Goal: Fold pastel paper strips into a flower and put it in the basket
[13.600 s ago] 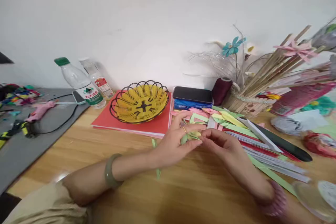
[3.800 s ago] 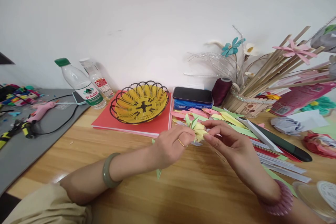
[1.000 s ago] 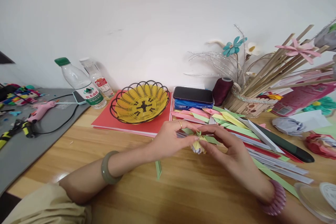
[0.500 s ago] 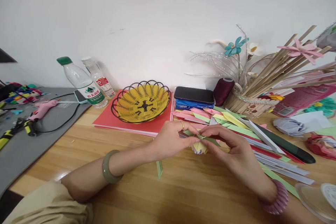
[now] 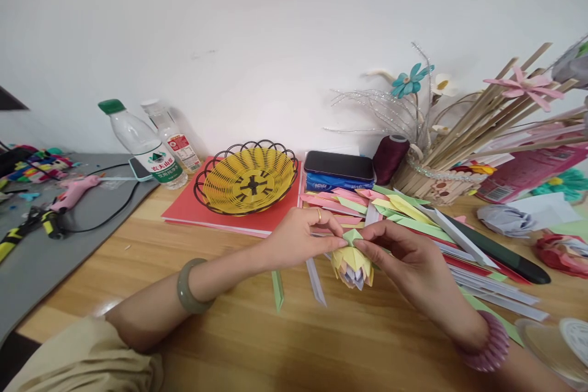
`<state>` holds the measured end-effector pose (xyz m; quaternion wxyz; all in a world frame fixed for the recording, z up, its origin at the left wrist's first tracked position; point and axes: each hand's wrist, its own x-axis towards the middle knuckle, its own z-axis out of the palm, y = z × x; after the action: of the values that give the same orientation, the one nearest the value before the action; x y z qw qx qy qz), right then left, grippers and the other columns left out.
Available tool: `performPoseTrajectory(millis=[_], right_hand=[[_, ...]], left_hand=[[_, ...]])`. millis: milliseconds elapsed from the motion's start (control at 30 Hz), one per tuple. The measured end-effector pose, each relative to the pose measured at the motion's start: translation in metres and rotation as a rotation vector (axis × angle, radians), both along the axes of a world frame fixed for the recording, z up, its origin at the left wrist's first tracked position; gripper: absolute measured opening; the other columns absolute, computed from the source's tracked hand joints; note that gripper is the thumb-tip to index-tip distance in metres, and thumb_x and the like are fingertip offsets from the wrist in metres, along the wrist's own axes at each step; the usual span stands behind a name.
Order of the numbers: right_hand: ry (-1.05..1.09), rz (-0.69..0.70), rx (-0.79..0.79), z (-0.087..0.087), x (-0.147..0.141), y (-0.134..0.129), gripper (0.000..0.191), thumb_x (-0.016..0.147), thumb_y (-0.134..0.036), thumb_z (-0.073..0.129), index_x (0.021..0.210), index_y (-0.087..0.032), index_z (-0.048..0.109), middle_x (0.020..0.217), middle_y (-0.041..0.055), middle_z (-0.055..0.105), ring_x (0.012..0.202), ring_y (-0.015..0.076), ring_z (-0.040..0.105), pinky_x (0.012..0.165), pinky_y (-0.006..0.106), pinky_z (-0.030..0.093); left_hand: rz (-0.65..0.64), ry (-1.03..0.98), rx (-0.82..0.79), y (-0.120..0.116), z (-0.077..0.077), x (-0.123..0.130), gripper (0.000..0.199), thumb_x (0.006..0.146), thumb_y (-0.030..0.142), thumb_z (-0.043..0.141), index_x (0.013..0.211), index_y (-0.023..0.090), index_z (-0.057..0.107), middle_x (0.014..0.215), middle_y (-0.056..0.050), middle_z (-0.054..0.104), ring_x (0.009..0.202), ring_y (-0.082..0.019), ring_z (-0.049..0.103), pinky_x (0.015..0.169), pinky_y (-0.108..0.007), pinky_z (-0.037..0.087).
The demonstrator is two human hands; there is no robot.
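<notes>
Between my two hands is a folded paper flower [image 5: 353,264], with yellow outer petals, white-grey inner petals and a green folded piece [image 5: 353,237] on top. My left hand [image 5: 305,236] pinches the green piece from the left with thumb and forefinger. From the right, my right hand [image 5: 404,257] grips it the same way. The flower hangs with its petal tips pointing down over the wooden table. A green paper strip [image 5: 277,291] and a pale grey strip [image 5: 316,282] show below my left hand. My palms hide part of the strips behind them.
A yellow woven basket [image 5: 220,187] rests on red paper [image 5: 181,211]. Behind my hands lie folded strips [image 5: 404,211] and a phone [image 5: 340,165] on a blue pack. Bottles [image 5: 142,144] stand left; a stick-filled holder [image 5: 441,187] and a spool [image 5: 555,349] are right.
The paper flower has turned and come into fuller view, its green top now facing me between my fingertips. A pale grey strip now shows below my left hand.
</notes>
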<state>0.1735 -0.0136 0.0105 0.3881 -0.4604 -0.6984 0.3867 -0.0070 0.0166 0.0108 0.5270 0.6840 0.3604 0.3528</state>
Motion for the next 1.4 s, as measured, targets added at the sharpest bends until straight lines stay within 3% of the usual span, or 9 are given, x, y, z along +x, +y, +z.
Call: performPoseTrajectory(millis=[167, 433, 833, 967, 1100, 1200, 1300, 1400], right_hand=[[0.024, 0.048, -0.039, 0.003, 0.003, 0.001, 0.015, 0.078, -0.034, 0.056, 0.081, -0.019, 0.057, 0.078, 0.0024, 0.062, 0.072, 0.0145, 0.057, 0.062, 0.024, 0.047], [-0.014, 0.047, -0.058, 0.005, 0.001, 0.002, 0.015, 0.077, -0.034, 0.056, 0.073, -0.02, 0.057, 0.069, 0.0001, 0.061, 0.062, 0.0121, 0.055, 0.055, 0.021, 0.046], [-0.202, -0.012, 0.141, 0.001, -0.002, -0.001, 0.009, 0.079, -0.028, 0.051, 0.074, -0.022, 0.054, 0.069, 0.0008, 0.062, 0.063, 0.0143, 0.056, 0.058, 0.024, 0.046], [-0.22, -0.062, 0.216, 0.002, -0.001, -0.003, 0.01, 0.078, -0.029, 0.051, 0.071, -0.023, 0.054, 0.066, 0.0, 0.06, 0.06, 0.0144, 0.055, 0.055, 0.025, 0.045], [-0.191, -0.143, 0.299, -0.001, 0.004, -0.002, 0.006, 0.079, -0.027, 0.051, 0.075, -0.023, 0.054, 0.069, 0.0004, 0.061, 0.062, 0.0151, 0.057, 0.055, 0.026, 0.046], [-0.179, -0.198, 0.377, -0.004, 0.007, 0.0, 0.003, 0.079, -0.025, 0.052, 0.077, -0.024, 0.054, 0.073, 0.0009, 0.063, 0.066, 0.0167, 0.059, 0.058, 0.028, 0.047], [-0.207, -0.184, 0.459, -0.005, 0.008, -0.002, 0.004, 0.079, -0.023, 0.052, 0.081, -0.025, 0.054, 0.076, 0.0013, 0.064, 0.07, 0.0183, 0.061, 0.061, 0.03, 0.049], [-0.252, -0.128, 0.524, -0.005, 0.008, -0.004, 0.01, 0.079, -0.019, 0.051, 0.082, -0.028, 0.053, 0.078, 0.0016, 0.065, 0.072, 0.0189, 0.062, 0.065, 0.033, 0.049]], left_hand=[[0.009, -0.002, -0.061, -0.002, 0.001, 0.0, 0.011, 0.066, 0.022, 0.062, 0.068, 0.013, 0.058, 0.069, -0.001, 0.06, 0.063, -0.009, 0.054, 0.061, -0.021, 0.045], [0.059, 0.051, -0.105, -0.004, 0.002, 0.003, 0.007, 0.065, 0.019, 0.061, 0.065, 0.013, 0.057, 0.065, 0.0, 0.059, 0.058, -0.007, 0.052, 0.056, -0.02, 0.043], [0.129, 0.093, -0.03, -0.012, 0.001, 0.005, 0.002, 0.065, 0.015, 0.057, 0.065, 0.015, 0.055, 0.061, 0.002, 0.056, 0.057, -0.007, 0.05, 0.055, -0.019, 0.041], [0.055, -0.023, -0.13, -0.008, 0.004, 0.004, 0.004, 0.067, 0.018, 0.058, 0.067, 0.014, 0.056, 0.062, 0.002, 0.055, 0.058, -0.008, 0.05, 0.057, -0.021, 0.04], [-0.098, -0.189, -0.274, -0.001, 0.007, 0.002, 0.023, 0.066, 0.026, 0.063, 0.087, 0.015, 0.061, 0.086, -0.005, 0.063, 0.076, -0.013, 0.056, 0.069, -0.026, 0.043], [-0.195, -0.159, -0.347, 0.002, 0.006, 0.0, 0.045, 0.062, 0.023, 0.068, 0.106, 0.017, 0.058, 0.096, -0.007, 0.063, 0.088, -0.016, 0.057, 0.079, -0.03, 0.043], [-0.26, -0.124, -0.401, 0.0, 0.005, 0.0, 0.057, 0.061, 0.022, 0.07, 0.116, 0.02, 0.052, 0.094, -0.006, 0.064, 0.085, -0.015, 0.059, 0.077, -0.028, 0.044], [-0.282, -0.065, -0.313, -0.003, 0.006, 0.002, 0.059, 0.062, 0.022, 0.069, 0.118, 0.022, 0.051, 0.096, -0.006, 0.065, 0.079, -0.014, 0.06, 0.07, -0.025, 0.046]])
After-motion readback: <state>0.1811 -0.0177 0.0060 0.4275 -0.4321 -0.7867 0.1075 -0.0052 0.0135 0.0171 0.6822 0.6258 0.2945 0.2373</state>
